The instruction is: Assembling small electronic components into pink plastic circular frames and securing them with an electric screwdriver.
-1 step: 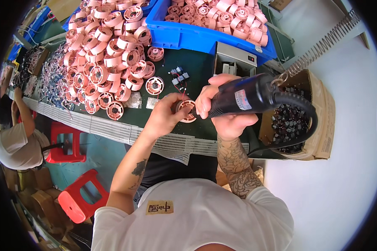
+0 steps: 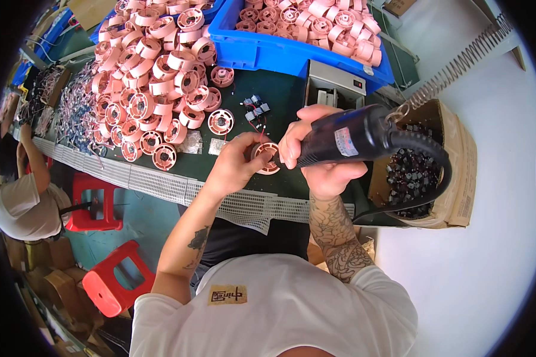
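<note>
My left hand (image 2: pixel 233 168) grips a pink round plastic housing (image 2: pixel 272 169) at the bench's near edge, fingers and thumb closed about its left side. In my right hand (image 2: pixel 327 180) is a black electric screwdriver (image 2: pixel 324 138), held nearly level with its tip end toward the housing. Whether the tip touches a screw is hidden by my fingers. Just beyond lie small motors with red wires (image 2: pixel 255 109). Another pink housing (image 2: pixel 220 122) rests face up left of them, and a small clear bag (image 2: pixel 216 146) lies near my left hand.
A tall heap of pink housings (image 2: pixel 155 86) covers the bench's left. Behind stands a blue crate (image 2: pixel 238 52) of similar parts, beside a grey metal box (image 2: pixel 336 77). A coil spring (image 2: pixel 458 64) holds the screwdriver. At right is a carton (image 2: pixel 458 172) of small motors. Another person (image 2: pixel 30 202) works far left.
</note>
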Tool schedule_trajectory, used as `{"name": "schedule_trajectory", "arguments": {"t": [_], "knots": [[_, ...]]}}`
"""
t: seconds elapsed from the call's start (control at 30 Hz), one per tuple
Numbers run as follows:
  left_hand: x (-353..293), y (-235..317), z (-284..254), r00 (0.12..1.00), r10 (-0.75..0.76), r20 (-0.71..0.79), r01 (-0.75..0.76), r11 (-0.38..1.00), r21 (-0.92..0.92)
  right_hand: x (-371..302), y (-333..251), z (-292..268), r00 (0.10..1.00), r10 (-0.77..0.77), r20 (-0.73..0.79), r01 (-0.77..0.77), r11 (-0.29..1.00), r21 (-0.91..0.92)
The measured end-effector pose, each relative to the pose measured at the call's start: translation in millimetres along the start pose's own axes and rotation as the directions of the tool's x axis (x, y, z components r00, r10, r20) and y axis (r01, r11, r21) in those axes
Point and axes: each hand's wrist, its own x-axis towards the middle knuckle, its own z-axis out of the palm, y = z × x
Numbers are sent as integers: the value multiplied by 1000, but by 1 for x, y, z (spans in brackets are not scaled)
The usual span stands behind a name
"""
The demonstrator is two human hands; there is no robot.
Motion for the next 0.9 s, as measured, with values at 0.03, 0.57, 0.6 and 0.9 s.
{"name": "schedule_trajectory", "arguments": {"t": [0.03,0.57,0.6,0.9], "knots": [[0,2,-5,1000,2,-11,-2,1000,11,2,0,3,1000,-5,-17,5,1000,-7],[-4,-5,11,950,300,-87,-273,933,234,-7,0,-1,996,-73,-51,80,985,156],[-4,-8,10,948,306,-90,-277,930,242,-6,1,-2,996,-79,-45,86,983,162],[-1,-4,4,964,263,-21,-246,926,286,-2,9,0,992,-123,9,121,986,119]]}}
